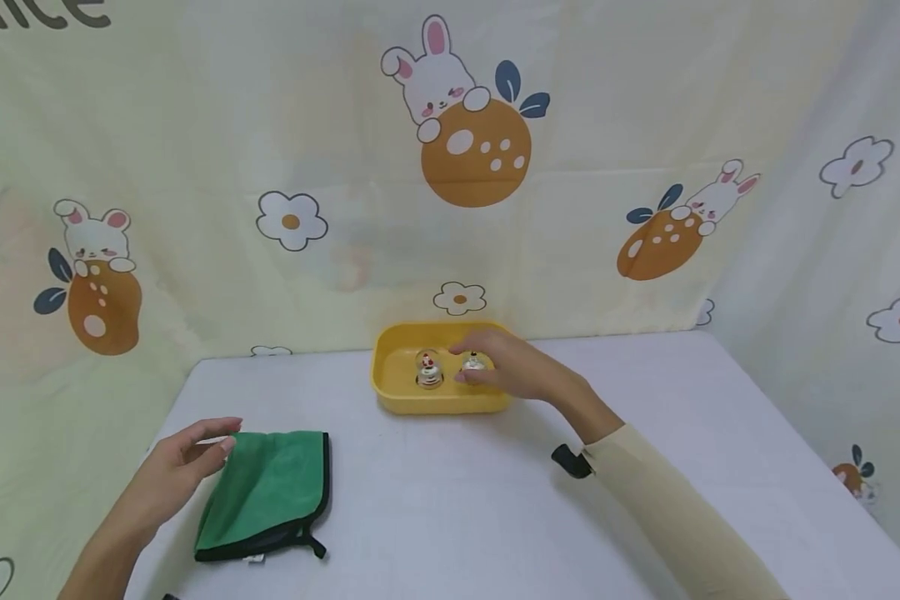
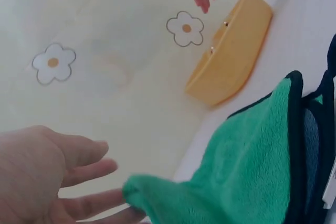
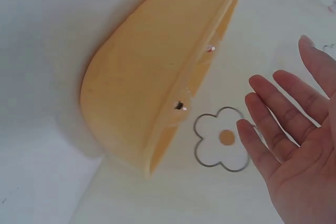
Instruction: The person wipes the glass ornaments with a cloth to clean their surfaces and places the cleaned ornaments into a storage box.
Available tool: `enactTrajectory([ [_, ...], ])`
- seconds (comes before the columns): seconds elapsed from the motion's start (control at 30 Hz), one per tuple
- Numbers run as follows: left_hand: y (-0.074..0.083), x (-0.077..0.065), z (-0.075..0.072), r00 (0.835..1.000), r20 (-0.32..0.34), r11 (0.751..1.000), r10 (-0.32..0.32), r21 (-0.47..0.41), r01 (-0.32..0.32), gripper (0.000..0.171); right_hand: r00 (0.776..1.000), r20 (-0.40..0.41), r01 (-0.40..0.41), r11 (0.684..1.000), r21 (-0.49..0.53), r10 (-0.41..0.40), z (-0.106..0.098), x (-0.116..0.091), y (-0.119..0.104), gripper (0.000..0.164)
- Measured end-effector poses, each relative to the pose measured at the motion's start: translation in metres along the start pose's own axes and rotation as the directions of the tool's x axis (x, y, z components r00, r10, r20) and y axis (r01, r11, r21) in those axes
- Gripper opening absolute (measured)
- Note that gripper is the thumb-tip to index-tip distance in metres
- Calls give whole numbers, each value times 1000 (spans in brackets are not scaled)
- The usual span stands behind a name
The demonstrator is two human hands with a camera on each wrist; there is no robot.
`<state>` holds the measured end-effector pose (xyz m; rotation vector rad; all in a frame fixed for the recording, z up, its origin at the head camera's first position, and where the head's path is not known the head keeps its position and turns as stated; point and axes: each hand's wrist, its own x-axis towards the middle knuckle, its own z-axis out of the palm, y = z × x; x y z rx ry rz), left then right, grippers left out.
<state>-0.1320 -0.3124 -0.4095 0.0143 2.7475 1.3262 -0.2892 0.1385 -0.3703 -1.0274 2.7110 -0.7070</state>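
Observation:
A folded green cloth [image 1: 273,479] with black edging lies at the left of the white table. My left hand [image 1: 178,471] is at its upper left corner, fingers loosely bent. In the left wrist view the lower fingers of that hand [image 2: 68,182] meet the raised corner of the cloth [image 2: 247,166]. At the back stands a yellow tray [image 1: 442,405] with two small clear-domed figurines, one on the left [image 1: 429,369] and one on the right [image 1: 473,362]. Over the tray's right part hovers my right hand [image 1: 506,364], thumb and fingers spread around the right figurine without visible contact.
A cream curtain [image 1: 330,283] printed with rabbits and flowers hangs behind the table [image 1: 435,500] and along its sides. On the right forearm is a beige sleeve [image 1: 667,500], with a black strap end [image 1: 572,461] beside its cuff.

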Motion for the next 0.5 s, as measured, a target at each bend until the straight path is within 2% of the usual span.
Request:
enactTrajectory([
  [0.17, 12, 1, 4, 998, -45, 993, 46, 113, -41, 50, 1000, -28, 5, 1000, -28, -6, -1, -26, -13, 55],
  [0.33, 25, 3, 8, 982, -75, 964, 173, 219, -153, 51, 997, -74, 5, 998, -67, -10, -1, -48, -26, 55],
  [0.5, 37, 6, 15, 960, -77, 945, 269, 215, -247, 62, 990, -139, 15, 994, -110, -31, 0, -69, -34, 59],
])
